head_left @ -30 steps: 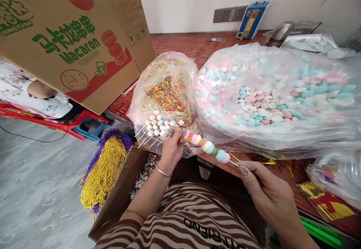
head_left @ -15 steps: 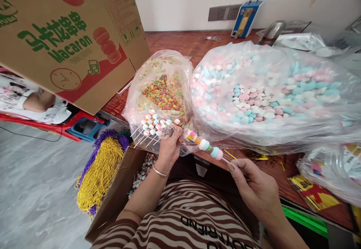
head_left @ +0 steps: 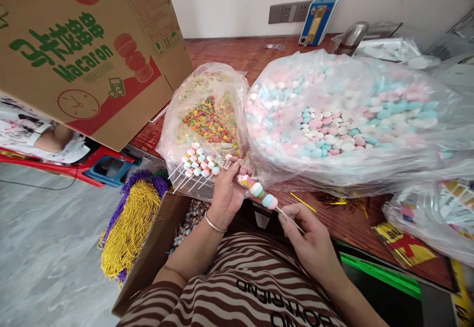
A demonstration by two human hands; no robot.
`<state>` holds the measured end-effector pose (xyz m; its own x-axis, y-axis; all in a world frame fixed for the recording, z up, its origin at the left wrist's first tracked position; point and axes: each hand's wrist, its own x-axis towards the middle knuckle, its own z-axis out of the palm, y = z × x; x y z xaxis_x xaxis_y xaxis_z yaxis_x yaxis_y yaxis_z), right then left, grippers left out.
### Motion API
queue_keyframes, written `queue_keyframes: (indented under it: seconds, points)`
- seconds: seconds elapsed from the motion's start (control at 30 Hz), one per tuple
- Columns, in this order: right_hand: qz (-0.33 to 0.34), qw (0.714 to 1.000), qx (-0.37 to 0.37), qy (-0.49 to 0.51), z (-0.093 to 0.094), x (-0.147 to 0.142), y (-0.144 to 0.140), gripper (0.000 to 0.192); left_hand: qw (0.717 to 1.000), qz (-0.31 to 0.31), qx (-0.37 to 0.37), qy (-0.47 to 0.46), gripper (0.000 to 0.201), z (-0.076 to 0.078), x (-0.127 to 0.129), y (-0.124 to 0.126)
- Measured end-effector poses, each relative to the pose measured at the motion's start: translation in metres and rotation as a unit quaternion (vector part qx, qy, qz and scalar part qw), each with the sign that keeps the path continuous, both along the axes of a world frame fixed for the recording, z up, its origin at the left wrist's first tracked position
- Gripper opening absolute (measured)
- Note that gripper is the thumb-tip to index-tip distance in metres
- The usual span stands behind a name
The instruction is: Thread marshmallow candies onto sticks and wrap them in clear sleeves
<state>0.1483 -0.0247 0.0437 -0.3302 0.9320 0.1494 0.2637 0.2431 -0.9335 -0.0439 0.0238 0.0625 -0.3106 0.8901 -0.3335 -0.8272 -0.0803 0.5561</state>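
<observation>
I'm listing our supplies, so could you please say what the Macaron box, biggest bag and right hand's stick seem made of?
Macaron box: probably matte cardboard; brown, stiff panels.
Biggest bag: thin glossy plastic; see-through, creased.
Stick in right hand: white, smooth; plastic or paper, I cannot tell.

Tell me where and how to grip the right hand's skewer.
Best pinched by the bare stick, I'd judge, coming from the lower right, as the right hand does: it is thin and slants out that way, while candy fills the other end, toward the left hand.
</observation>
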Motion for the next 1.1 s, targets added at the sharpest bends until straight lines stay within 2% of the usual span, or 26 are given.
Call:
queue_keyframes:
  seconds: [0.07,0.17,0.23,0.27,0.3,0.37,0.47,0.5,0.57,0.6,0.63,0.67,0.7,0.77,0.8,0.87,0.9,0.93,0.97,1.0,1.03,1.07,1.1]
  points:
    - [-0.031,0.982,0.178,-0.056,-0.006,-0.002,0.0,0.009,1.0,-0.012,-0.015,-0.023,0.013,0.001,0.002,0.0]
    - [-0.041,0.906,0.4,-0.131,-0.013,-0.003,0.004,0.018,0.999,-0.024,-0.019,-0.044,0.011,0.003,0.005,0.001]
    - [-0.036,0.873,0.46,-0.157,-0.015,-0.003,0.006,0.02,0.998,-0.026,-0.017,-0.053,0.01,0.004,0.006,0.002]
    - [-0.03,0.875,0.457,-0.158,-0.015,-0.003,0.006,0.017,0.998,-0.025,-0.014,-0.055,0.01,0.005,0.008,0.002]
    - [-0.026,0.888,0.433,-0.151,-0.015,-0.003,0.005,0.013,0.998,-0.023,-0.009,-0.057,0.01,0.006,0.009,0.002]
    - [-0.026,0.935,0.333,-0.12,-0.014,-0.004,0.002,0.009,0.998,-0.025,0.01,-0.056,0.011,0.006,0.012,0.003]
    - [-0.029,0.993,0.104,-0.036,-0.013,-0.008,-0.005,0.025,0.997,-0.037,0.037,-0.052,0.018,0.005,0.015,0.002]
    - [-0.021,1.0,0.015,0.003,-0.013,-0.01,-0.007,0.03,0.997,-0.042,0.041,-0.053,0.019,0.004,0.016,0.002]
    - [0.008,0.984,-0.158,0.087,-0.015,-0.015,-0.01,0.038,0.996,-0.049,0.045,-0.061,0.02,0.002,0.016,0.001]
    - [0.022,0.968,-0.22,0.123,-0.016,-0.018,-0.011,0.04,0.995,-0.052,0.045,-0.066,0.02,0.001,0.016,0.001]
    - [0.033,0.957,-0.249,0.147,-0.017,-0.02,-0.011,0.04,0.995,-0.054,0.045,-0.071,0.02,0.001,0.017,0.001]
    - [0.036,0.958,-0.241,0.152,-0.018,-0.021,-0.011,0.039,0.995,-0.054,0.043,-0.074,0.019,0.0,0.017,0.002]
    - [0.03,0.972,-0.193,0.135,-0.019,-0.022,-0.009,0.035,0.995,-0.054,0.039,-0.074,0.018,0.0,0.018,0.002]
    - [0.0,0.999,0.001,0.047,-0.022,-0.022,-0.005,0.023,0.996,-0.05,0.024,-0.069,0.016,-0.002,0.02,0.003]
    - [-0.016,0.993,0.117,-0.007,-0.024,-0.021,-0.002,0.016,0.997,-0.046,0.014,-0.064,0.015,-0.003,0.022,0.003]
    - [-0.037,0.947,0.303,-0.096,-0.027,-0.02,0.005,0.009,0.998,-0.033,-0.009,-0.051,0.016,-0.006,0.026,0.004]
    - [-0.041,0.928,0.351,-0.117,-0.028,-0.02,0.007,0.009,0.998,-0.026,-0.02,-0.047,0.017,-0.007,0.028,0.004]
    - [-0.043,0.924,0.36,-0.121,-0.028,-0.02,0.009,0.008,0.998,-0.024,-0.031,-0.047,0.018,-0.007,0.029,0.004]
    - [-0.044,0.938,0.327,-0.106,-0.029,-0.02,0.01,0.007,0.998,-0.026,-0.04,-0.052,0.019,-0.007,0.03,0.003]
    - [-0.043,0.964,0.254,-0.071,-0.028,-0.021,0.01,0.009,0.997,-0.033,-0.044,-0.061,0.02,-0.007,0.03,0.003]
    - [-0.036,0.989,0.145,-0.015,-0.028,-0.021,0.009,0.016,0.996,-0.042,-0.042,-0.071,0.021,-0.006,0.029,0.003]
    - [-0.019,0.998,0.011,0.054,-0.026,-0.022,0.008,0.024,0.995,-0.052,-0.034,-0.082,0.022,-0.005,0.028,0.003]
    - [0.005,0.984,-0.127,0.126,-0.025,-0.024,0.007,0.03,0.994,-0.062,-0.022,-0.09,0.023,-0.003,0.027,0.003]
